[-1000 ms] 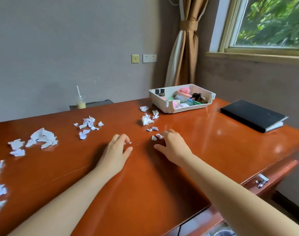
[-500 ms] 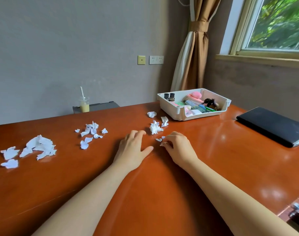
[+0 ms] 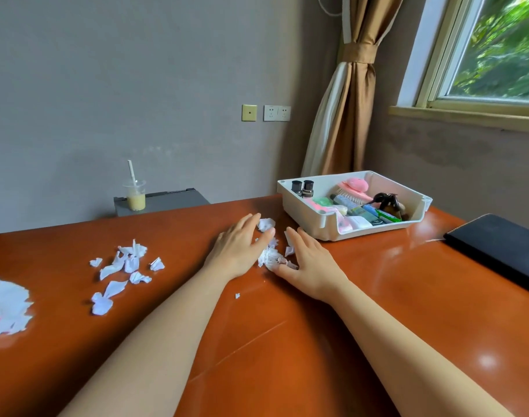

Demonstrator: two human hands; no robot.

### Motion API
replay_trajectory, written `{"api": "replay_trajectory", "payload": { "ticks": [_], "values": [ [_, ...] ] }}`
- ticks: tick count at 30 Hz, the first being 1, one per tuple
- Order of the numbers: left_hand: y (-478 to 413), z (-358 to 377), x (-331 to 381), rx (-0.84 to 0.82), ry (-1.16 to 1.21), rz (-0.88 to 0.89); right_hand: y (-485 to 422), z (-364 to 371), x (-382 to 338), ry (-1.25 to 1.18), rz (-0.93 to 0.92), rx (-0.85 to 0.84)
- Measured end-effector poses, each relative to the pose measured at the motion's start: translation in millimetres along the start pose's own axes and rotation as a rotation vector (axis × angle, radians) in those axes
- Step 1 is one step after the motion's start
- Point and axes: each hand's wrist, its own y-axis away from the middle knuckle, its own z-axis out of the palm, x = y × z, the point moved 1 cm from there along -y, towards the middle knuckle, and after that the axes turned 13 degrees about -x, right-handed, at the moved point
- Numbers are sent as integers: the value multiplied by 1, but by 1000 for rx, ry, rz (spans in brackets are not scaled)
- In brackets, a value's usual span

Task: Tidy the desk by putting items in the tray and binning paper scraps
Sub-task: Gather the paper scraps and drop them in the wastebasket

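A small heap of white paper scraps (image 3: 270, 255) lies on the red-brown desk (image 3: 362, 311) just left of the white tray (image 3: 302, 216). My left hand (image 3: 237, 246) lies flat on the heap's left side, fingers spread and touching a scrap. On the right side rests my right hand (image 3: 310, 264), also flat and open, its thumb against the scraps. The heap sits between both palms. One tiny scrap (image 3: 237, 295) lies alone nearer to me. The tray holds several small items, among them a pink brush and two dark bottles.
More paper scraps (image 3: 126, 263) are strewn at mid-left, and a bigger white pile (image 3: 6, 308) sits at the left edge. A black notebook (image 3: 498, 251) lies at the right. Behind the desk a cup of yellow drink (image 3: 135, 195) stands on a grey cabinet.
Both hands have slid forward toward the tray, pushing the loose scraps together into one heap between them. The view has turned left and closer.
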Motion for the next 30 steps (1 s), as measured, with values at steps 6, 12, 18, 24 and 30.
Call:
{"api": "replay_trajectory", "payload": {
  "ticks": [6, 12, 18, 24, 30],
  "values": [
    [-39, -5, -7, -54, 65, 64, -17, -1, 4, 48, -52, 6],
    [-39, -3, -4, -177, -53, 153, -18, 0, 8, -15, -113, 50],
    [-13, 4, -7, -138, -99, 193, -10, -2, 7, -51, -108, 130],
    [17, 5, -10, -73, -61, 152, 6, -4, -1, -85, -115, 124],
    [50, 2, -8, -13, 21, 126, 19, -1, -15, -132, -134, 149]
  ]
}}
